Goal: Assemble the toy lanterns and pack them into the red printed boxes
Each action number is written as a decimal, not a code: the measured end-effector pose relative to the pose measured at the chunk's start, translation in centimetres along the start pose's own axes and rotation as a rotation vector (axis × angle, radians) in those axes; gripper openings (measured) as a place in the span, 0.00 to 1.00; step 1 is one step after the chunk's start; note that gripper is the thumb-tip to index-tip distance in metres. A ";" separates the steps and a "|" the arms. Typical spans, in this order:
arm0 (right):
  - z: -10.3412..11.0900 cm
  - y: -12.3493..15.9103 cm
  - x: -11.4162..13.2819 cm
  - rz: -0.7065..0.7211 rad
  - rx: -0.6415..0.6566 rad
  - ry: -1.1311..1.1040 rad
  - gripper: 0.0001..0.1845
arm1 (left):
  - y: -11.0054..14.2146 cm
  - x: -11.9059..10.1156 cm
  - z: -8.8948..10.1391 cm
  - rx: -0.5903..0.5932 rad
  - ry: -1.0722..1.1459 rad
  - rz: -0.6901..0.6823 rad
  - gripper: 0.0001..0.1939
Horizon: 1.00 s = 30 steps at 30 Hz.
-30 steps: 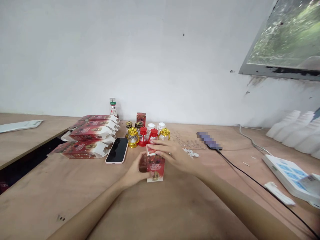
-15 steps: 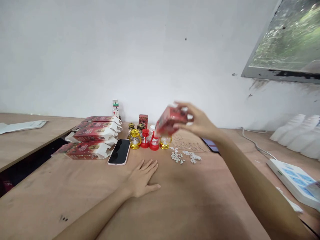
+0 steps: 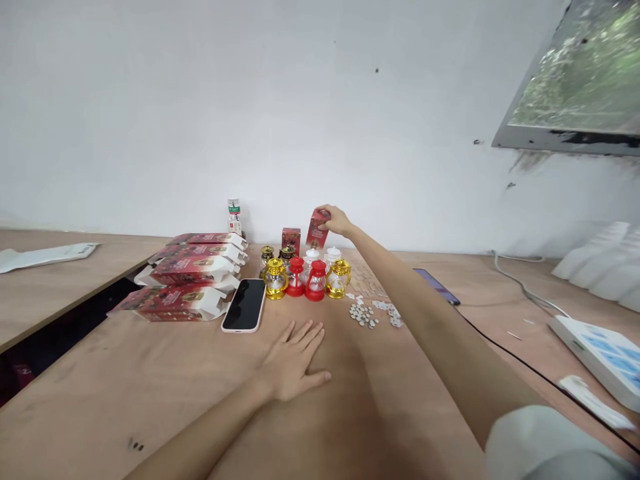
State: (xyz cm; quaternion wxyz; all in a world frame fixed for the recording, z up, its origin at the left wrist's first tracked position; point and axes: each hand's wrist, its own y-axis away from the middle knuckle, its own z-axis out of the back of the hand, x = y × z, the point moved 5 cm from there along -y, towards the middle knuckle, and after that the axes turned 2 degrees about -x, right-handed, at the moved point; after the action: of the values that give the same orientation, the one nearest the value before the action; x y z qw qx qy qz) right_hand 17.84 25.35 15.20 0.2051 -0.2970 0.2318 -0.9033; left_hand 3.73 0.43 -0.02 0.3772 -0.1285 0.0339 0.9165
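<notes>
Left hand [image 3: 293, 367] lay flat on table [image 3: 100, 380]; right hand [image 3: 338, 221], well apart, pinched 1 red box [image 3: 316, 233]. I judged light pressure best.

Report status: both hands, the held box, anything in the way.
Right hand gripping red box, slightly tilted, behind lanterns. Left hand flat on table, holding nothing. Another box standing just left of held one.

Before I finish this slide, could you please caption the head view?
Right hand holds a red box near lanterns; left hand rests palm-down.
</notes>
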 end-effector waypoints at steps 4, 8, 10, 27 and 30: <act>-2.9 0.3 0.3 -0.003 0.109 -0.020 0.29 | -0.1 0.1 -0.2 -0.022 0.001 -0.012 0.37; -4.0 1.0 0.8 0.015 0.158 -0.021 0.30 | -0.2 0.3 -0.3 -0.015 -0.007 -0.005 0.36; -3.2 1.5 0.9 0.016 0.122 -0.009 0.32 | -0.2 0.2 -0.1 -0.005 -0.010 0.003 0.37; 2.1 14.1 1.1 0.102 0.286 0.306 0.20 | -4.7 -0.1 -0.8 -0.003 -0.039 -0.031 0.35; 1.8 15.0 1.4 0.045 0.247 0.331 0.19 | -6.7 -0.6 -0.9 -0.013 -0.038 -0.023 0.35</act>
State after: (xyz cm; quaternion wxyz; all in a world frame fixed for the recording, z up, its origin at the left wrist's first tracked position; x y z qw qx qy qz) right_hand 21.44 12.02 8.96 0.2191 -0.1118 0.1564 -0.9566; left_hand 9.03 4.60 -0.52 0.3875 -0.1137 0.0193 0.9146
